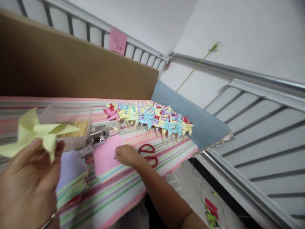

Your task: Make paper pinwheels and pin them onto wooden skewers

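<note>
At the near left, the left hand (30, 184) grasps a pale yellow paper pinwheel (44, 129) by its underside, holding it above the striped cloth (111, 198). A bracelet (49, 220) circles the wrist. A brown cardboard (78, 66) stands along the far side, in front of a white railing (80, 29). Behind the pinwheel sits a clear box (89, 116) with wooden sticks (82, 128) in it. Just right of the left hand, nearer than the box, lies a paper stack (71, 168), lavender on top. Beside the box are metal pieces (97, 137), too blurred to name, then a pink sheet (106, 157). On the far railing hangs a pink note (118, 40).

The right hand (127, 155) is clenched at the pink sheet's right edge; whether it pinches anything small, I cannot tell. Close to its right are red-handled scissors (150, 157). Farther off, many small pinwheels (147, 119) on sticks crowd together, in yellow, blue, pink, red and lavender. Right of them lean a blue panel (188, 117) and a green stem (194, 69).
</note>
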